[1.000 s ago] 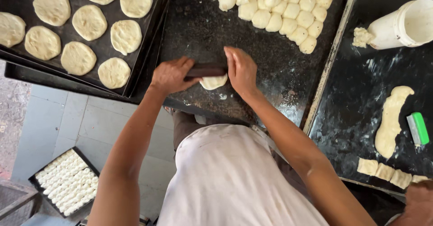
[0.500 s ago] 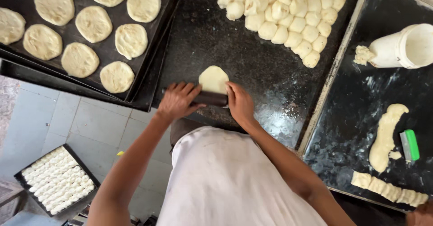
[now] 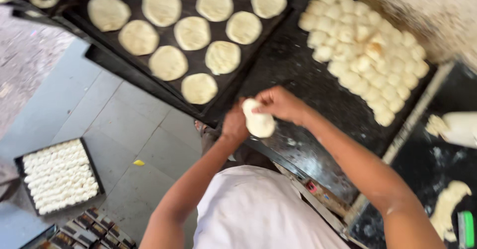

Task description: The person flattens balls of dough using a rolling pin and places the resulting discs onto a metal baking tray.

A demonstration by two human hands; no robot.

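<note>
both hands meet above the near edge of the dark surface (image 3: 318,144), lifting a flattened round of dough (image 3: 259,121) between them. the right hand (image 3: 281,104) pinches the top edge of the round with its fingertips, while the left hand (image 3: 235,125) is closed on its left side from below; the dough hangs clear of the surface. just to the left sits a black tray (image 3: 233,87) carrying rolled-out dough discs (image 3: 192,32) in rows, one disc lying near the hands. farther back on the surface is a packed cluster of small dough balls (image 3: 365,45). on the tiled floor (image 3: 124,130) at lower left stands another tray (image 3: 22,167) filled with pale dough pieces.
</note>
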